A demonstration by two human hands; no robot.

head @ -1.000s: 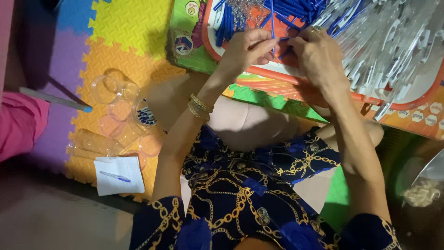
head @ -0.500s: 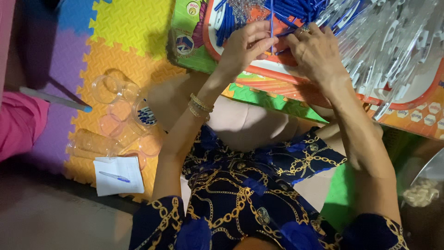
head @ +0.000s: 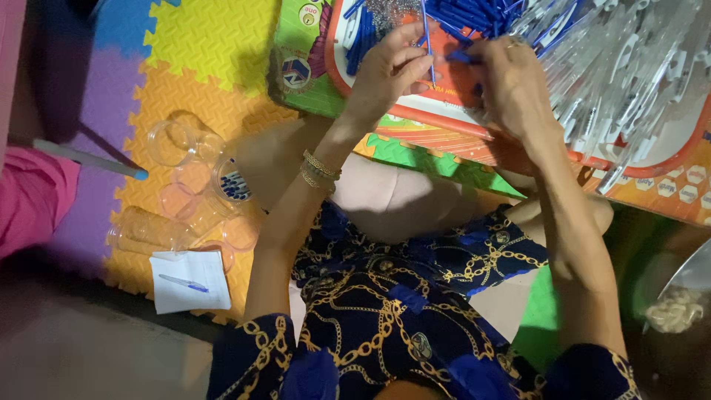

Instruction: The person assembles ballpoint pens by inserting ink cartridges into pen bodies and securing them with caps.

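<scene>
One thin blue refill (head: 427,46) stands near-upright in left hand (head: 390,68).

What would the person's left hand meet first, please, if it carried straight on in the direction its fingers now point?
The left hand points up and right over the tray, pinching a thin blue refill. Straight on, it would probably meet the pile of blue pen parts first, though depth is unclear.
</scene>
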